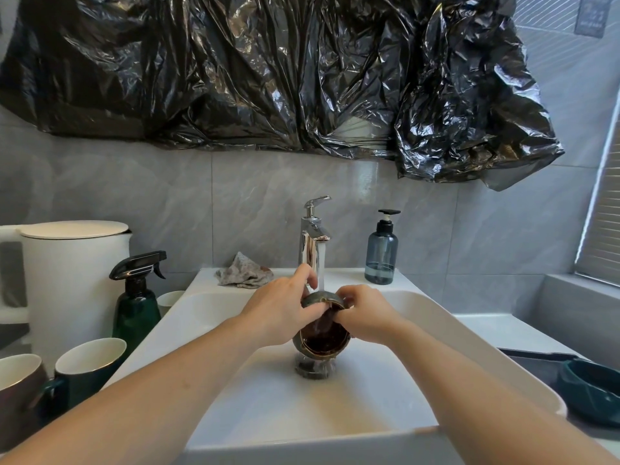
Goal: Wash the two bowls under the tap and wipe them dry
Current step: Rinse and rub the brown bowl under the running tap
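A small dark bowl (322, 337) with a grey-green outside is held tilted on edge over the white sink (419, 317), under water running from the chrome tap (313, 236). My left hand (281, 310) grips the bowl's upper left rim. My right hand (365, 313) holds the right rim, fingers reaching into the bowl. Water falls onto the drain (313, 367) below. A second dark green bowl (590, 391) lies on the counter at the far right. A crumpled grey cloth (241, 273) lies on the sink ledge behind my left hand.
A blue soap dispenser (381, 253) stands right of the tap. Left of the sink are a green spray bottle (136, 303), a white kettle (70, 273) and two mugs (84, 367). Black plastic sheeting (285, 72) covers the wall above.
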A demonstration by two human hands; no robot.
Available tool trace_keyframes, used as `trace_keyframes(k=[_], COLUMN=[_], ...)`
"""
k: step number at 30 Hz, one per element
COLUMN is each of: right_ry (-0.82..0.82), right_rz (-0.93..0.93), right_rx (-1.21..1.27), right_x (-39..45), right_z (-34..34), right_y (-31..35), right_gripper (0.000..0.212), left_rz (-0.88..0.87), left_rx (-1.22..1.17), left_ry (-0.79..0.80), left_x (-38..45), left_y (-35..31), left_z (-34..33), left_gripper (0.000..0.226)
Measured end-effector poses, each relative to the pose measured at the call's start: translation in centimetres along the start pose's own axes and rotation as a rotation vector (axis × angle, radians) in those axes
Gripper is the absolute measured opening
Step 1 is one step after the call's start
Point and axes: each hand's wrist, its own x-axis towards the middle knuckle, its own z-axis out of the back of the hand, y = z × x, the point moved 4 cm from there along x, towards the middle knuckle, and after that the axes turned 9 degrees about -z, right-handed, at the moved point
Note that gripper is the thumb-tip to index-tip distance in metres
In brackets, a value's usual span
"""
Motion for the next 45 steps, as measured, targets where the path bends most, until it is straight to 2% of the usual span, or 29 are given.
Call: trace_keyframes(k=[4, 7, 9, 11, 17, 25, 29, 32, 36, 41, 45], right_ry=[-0.052, -0.072, -0.039, 0.008, -0.002, -0.128, -0.168, -0.09, -0.026, -0.025, -0.126], right_rz=[-0.023, -0.042, -0.049, -0.042, 0.058, 0.094, 0.036, 0.013, 0.041, 0.08, 0.08], right_rx=[0.051, 0.128, 0.201, 0.256, 0.16, 0.064, 0.156, 0.287, 0.275, 0.178, 0.113], right_x=[0.2, 0.5, 0.5, 0.4, 0.0, -0.2, 0.2, 0.1, -0.2, -0.1, 0.1], right_z=[0.3, 0.4, 0.2, -0.2, -0.2, 0.3, 0.7, 0.6, -0.1, -0.4, 0.0], right_y=[-0.2, -0.4, -0.3, -0.1, 0.6, 0.6, 0.1, 0.0, 0.6, 0.9, 0.7], right_gripper=[0.015, 0.017, 0.021, 0.025, 0.02, 0.016, 0.02, 0.022, 0.018, 0.018, 0.013], left_rz=[0.099, 0.15, 0.157, 0.16, 0.108, 0.118, 0.192, 0.21, 0.206, 0.101, 0.093], left_rx=[-0.108, -0.12, -0.1, -0.033, 0.144, 0.121, 0.02, -0.014, 0.052, 0.153, 0.13], left_ry=[-0.011, 0.068, 0.083, 0.034, -0.094, -0.133, -0.034, 0.04, -0.058, -0.122, -0.143], left_x=[0.5, 0.2, 0.1, 0.2, 0.1, 0.3, 0.4, 0.2, 0.3, 0.2, 0.3], left_y=[1.1, 1.7, 1.7, 1.6, 0.8, 0.2, 1.3, 1.6, 1.6, 0.3, -0.2], left_z=[-0.2, -0.6, -0.8, -0.5, 0.7, 0.5, -0.1, -0.6, 0.1, 0.7, 0.3], left_gripper=[0.027, 0.024, 0.019, 0.018, 0.015, 0.015, 0.019, 0.023, 0.017, 0.012, 0.011])
